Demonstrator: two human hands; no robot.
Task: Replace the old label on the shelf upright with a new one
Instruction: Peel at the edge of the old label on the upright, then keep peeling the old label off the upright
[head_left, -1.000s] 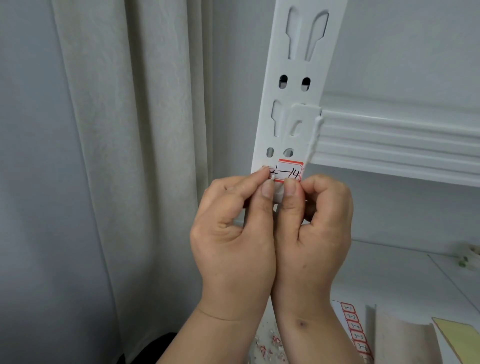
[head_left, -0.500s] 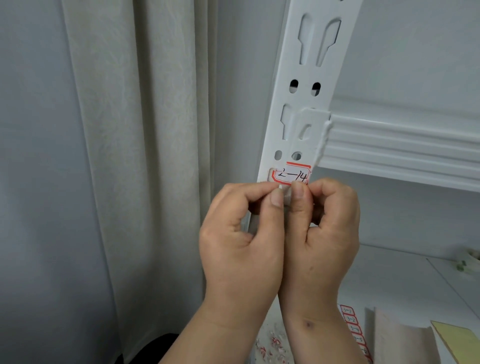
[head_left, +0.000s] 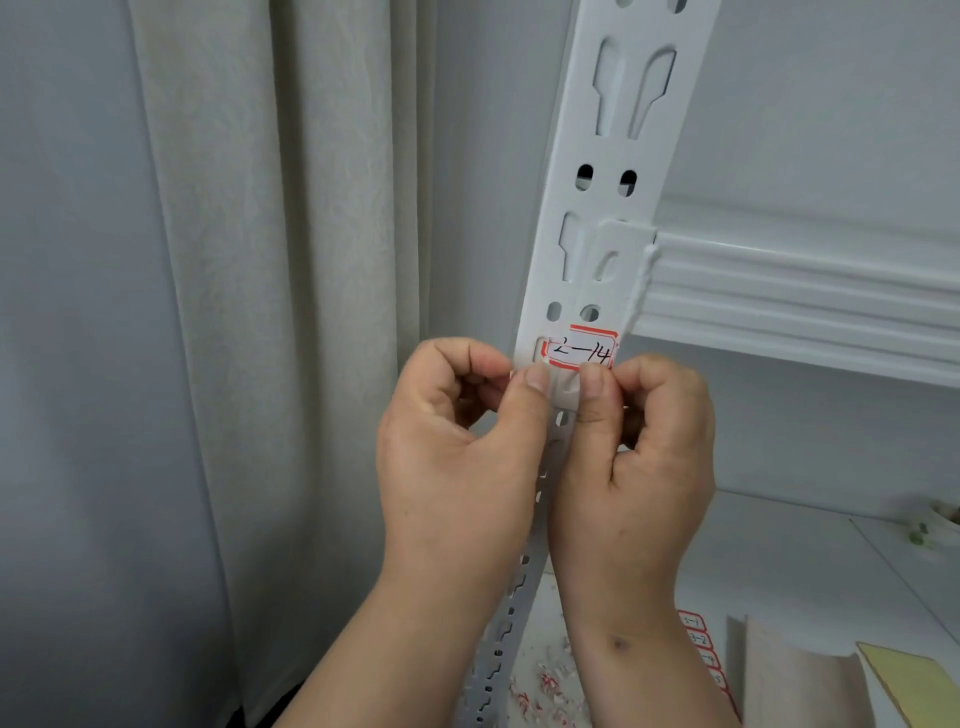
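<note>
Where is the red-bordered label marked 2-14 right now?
In the head view the label sits on the white shelf upright, just below the shelf beam, right above both thumbs of the left hand and right hand.

Pale curtain (head_left: 249, 312), yellow pad (head_left: 914, 686), paper scraps (head_left: 545, 680) below

A red-bordered white label (head_left: 581, 349) handwritten "2-14" sits slightly askew on the white slotted upright (head_left: 608, 208), just below the shelf beam joint, its left corner over a keyhole slot and its lower edge lifted.
</note>
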